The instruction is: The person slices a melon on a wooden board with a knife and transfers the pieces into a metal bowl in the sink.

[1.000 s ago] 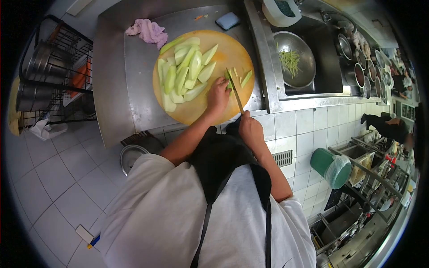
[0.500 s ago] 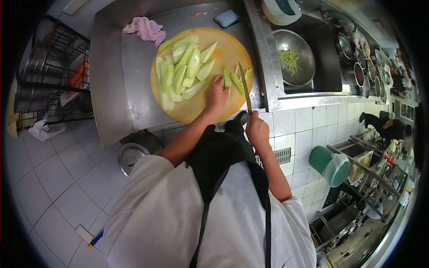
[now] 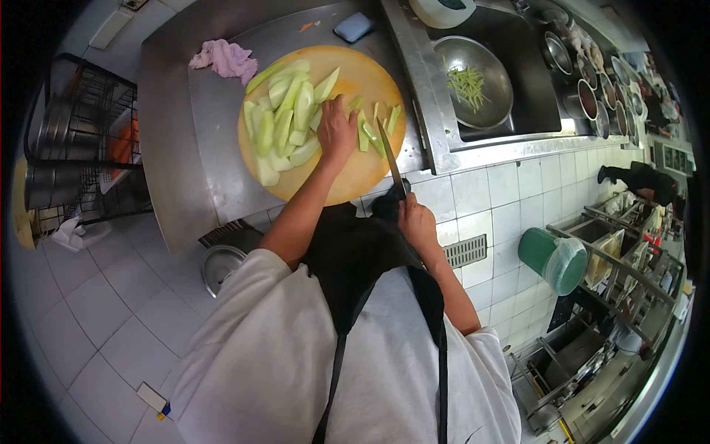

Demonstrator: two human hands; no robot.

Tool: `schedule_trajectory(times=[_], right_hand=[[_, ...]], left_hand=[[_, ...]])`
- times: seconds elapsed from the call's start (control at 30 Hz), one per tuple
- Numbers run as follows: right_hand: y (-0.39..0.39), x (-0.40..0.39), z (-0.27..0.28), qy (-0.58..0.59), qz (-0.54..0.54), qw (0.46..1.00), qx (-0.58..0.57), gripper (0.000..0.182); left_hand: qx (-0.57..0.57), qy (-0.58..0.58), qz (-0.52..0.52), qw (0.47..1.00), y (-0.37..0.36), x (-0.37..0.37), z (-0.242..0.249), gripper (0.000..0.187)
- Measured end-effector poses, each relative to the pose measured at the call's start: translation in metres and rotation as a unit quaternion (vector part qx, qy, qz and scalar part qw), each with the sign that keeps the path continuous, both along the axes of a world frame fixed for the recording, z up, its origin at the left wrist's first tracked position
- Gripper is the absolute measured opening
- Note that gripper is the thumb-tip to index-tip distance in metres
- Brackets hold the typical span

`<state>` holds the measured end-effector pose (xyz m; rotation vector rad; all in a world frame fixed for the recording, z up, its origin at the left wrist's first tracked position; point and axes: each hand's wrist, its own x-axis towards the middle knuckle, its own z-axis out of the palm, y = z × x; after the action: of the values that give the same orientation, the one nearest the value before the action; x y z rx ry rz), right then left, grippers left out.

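A pile of peeled, pale green vegetable wedges (image 3: 285,111) covers the left half of a round cutting board (image 3: 347,181). My left hand (image 3: 338,129) is at the pile's right edge, its fingers extended over the board and its thumb apart. What lies under the fingertips is partly hidden. My right hand (image 3: 418,220) grips the handle of a long knife (image 3: 392,159). The blade points away from me across the board's right side, close to cut green pieces (image 3: 367,135). A few smaller slices (image 3: 393,118) lie near the board's right edge.
Right of the board, a metal bowl (image 3: 497,78) with green strips sits in the sink (image 3: 529,96). A pink cloth (image 3: 225,59) and a blue sponge (image 3: 353,28) lie on the steel counter (image 3: 174,148). A green bin (image 3: 538,249) stands on the tiled floor.
My left hand has moved away from the pieces beside the knife, left and up to the pile. The knife tip has shifted lower on the board, still in my right hand.
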<state>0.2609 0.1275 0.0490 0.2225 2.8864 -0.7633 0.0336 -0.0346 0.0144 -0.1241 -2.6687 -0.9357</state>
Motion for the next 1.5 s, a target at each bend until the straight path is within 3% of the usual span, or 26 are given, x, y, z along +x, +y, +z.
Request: schedule_trajectory(times=[0.17,0.47,0.87,0.97,1.07,1.5], right_hand=[[0.002,-0.001,-0.004,0.008,-0.029,1.0,0.006,0.017],[0.011,-0.025,-0.004,0.046,-0.013,0.999,0.014,0.016],[-0.008,0.001,0.001,0.007,-0.035,0.999,0.023,0.017],[-0.008,0.007,0.0,0.001,-0.014,1.0,0.018,0.016],[-0.012,0.007,0.001,0.007,-0.008,1.0,0.02,0.015],[-0.015,-0.008,0.021,0.013,0.022,0.997,0.071,0.01]], left_hand=[[-0.038,-0.106,-0.105,0.988,0.0,0.049,0.001,0.043],[0.0,-0.111,-0.123,0.986,0.003,0.035,-0.008,0.046],[-0.088,-0.156,-0.098,0.979,-0.013,0.038,0.003,0.044],[-0.105,-0.023,-0.122,0.987,-0.015,0.044,0.017,0.036],[-0.041,-0.02,-0.207,0.977,-0.011,0.053,0.003,0.028],[-0.052,-0.011,-0.216,0.975,-0.006,0.055,0.005,0.025]])
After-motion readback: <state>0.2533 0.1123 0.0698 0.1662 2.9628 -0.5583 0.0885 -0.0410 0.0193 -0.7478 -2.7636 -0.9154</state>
